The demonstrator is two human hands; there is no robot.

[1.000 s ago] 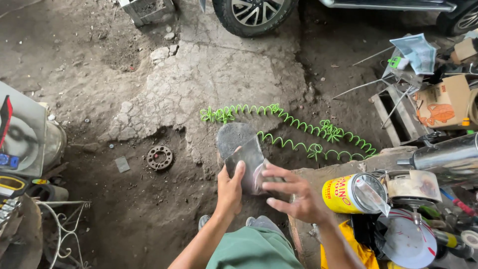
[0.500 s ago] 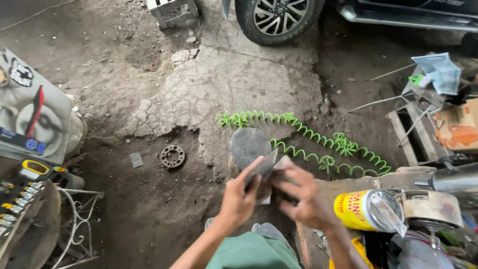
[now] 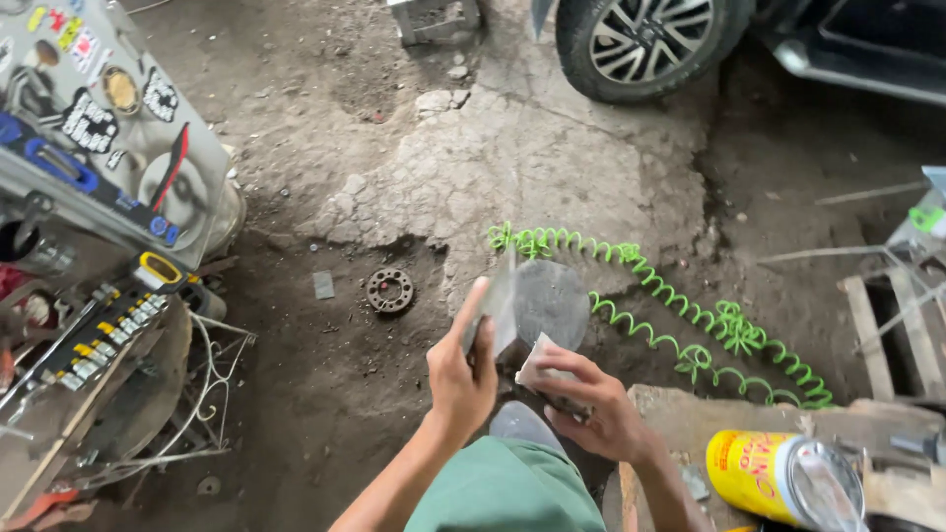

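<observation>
Low in the frame's centre, the left hand pinches a stiff, probably sharp-edged metal plate by its edge while the right hand grips folded, limp sandpaper.

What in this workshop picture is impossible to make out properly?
- Grey metal piece, head view: the left hand covers its lower edge, so its full shape is hidden.
- Small pad in the right hand: its fingers hide most of it.
- Yellow can: bottom edge cuts it off.
- Car wheel: top edge cuts it.
</observation>
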